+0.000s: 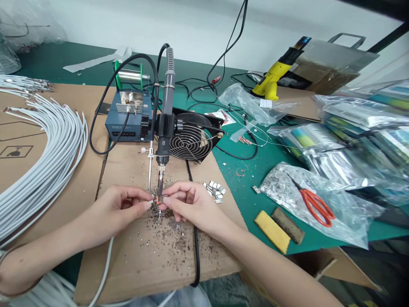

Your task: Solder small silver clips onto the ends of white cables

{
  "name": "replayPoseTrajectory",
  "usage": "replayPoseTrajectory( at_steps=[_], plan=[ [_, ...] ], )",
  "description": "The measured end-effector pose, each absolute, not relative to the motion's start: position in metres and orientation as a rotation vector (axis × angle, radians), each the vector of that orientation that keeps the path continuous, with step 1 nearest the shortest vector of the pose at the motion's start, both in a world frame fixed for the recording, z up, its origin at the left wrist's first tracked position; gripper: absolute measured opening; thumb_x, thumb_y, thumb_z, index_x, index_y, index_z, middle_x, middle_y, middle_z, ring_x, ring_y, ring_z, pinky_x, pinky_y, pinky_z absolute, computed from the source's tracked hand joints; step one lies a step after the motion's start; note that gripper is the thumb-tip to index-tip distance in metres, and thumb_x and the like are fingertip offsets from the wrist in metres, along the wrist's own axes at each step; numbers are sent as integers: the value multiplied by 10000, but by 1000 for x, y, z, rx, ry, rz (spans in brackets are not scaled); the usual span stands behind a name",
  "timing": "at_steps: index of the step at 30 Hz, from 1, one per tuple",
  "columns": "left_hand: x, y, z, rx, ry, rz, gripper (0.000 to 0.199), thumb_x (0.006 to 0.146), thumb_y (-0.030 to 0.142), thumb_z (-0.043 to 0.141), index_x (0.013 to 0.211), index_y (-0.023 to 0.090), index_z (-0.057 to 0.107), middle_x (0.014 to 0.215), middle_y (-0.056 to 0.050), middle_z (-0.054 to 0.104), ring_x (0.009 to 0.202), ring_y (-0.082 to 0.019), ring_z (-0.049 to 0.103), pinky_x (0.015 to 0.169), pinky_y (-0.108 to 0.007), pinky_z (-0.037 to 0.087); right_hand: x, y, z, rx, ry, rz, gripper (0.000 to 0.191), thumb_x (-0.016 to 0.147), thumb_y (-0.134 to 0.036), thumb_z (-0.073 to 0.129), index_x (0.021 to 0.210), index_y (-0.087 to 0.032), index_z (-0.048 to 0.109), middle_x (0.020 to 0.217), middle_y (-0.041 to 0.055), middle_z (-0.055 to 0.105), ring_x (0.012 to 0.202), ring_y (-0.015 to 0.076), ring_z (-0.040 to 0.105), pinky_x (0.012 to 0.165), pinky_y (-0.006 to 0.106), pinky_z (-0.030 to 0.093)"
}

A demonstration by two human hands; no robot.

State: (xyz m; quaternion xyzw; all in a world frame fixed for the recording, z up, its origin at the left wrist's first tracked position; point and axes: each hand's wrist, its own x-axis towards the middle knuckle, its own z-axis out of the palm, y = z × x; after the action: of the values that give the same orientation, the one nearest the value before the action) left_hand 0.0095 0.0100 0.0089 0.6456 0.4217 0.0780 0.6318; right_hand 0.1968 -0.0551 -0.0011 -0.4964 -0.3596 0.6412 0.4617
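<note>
My left hand (129, 207) pinches the end of a white cable (108, 262), whose length hangs down below the wrist. My right hand (187, 202) pinches a small metal connector (163, 199) against the cable end. Both sets of fingertips nearly meet under the soldering iron (164, 140), which is held upright with its tip (160, 179) pointing down. A thin metal feed tube (150, 175) curves in beside the tip. Just right of my right hand, several small metal connectors (215, 190) lie on the cardboard (128, 264). The exact joint between fingers is partly hidden.
A blue solder feeder (128, 123) with a wire spool (131, 76) and a black fan (191, 138) stand behind. White cables (60, 149) are bundled left. At right are two sponges (271, 230), a bag of parts (287, 192), red scissors (316, 207) and a yellow tool (271, 81).
</note>
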Motion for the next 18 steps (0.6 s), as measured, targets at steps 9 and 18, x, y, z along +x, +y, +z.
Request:
replayPoseTrajectory(
  at_steps=[9, 18],
  plan=[
    [9, 10, 15, 1487, 930, 181, 291, 758, 466, 613, 806, 190, 695, 436, 88, 370, 310, -55, 258, 277, -194, 153, 198, -57, 3, -1225, -900, 1561, 192, 659, -301, 787, 751, -171, 679, 676, 33, 722, 453, 77, 506, 434, 200, 377],
    [8, 9, 17, 1477, 980, 157, 297, 738, 455, 620, 814, 175, 681, 426, 87, 386, 321, -54, 275, 294, -180, 169, 197, -56, 3, -1214, -868, 1555, 164, 661, -277, 766, 751, -169, 682, 665, 22, 724, 441, 70, 503, 427, 193, 382]
  ],
)
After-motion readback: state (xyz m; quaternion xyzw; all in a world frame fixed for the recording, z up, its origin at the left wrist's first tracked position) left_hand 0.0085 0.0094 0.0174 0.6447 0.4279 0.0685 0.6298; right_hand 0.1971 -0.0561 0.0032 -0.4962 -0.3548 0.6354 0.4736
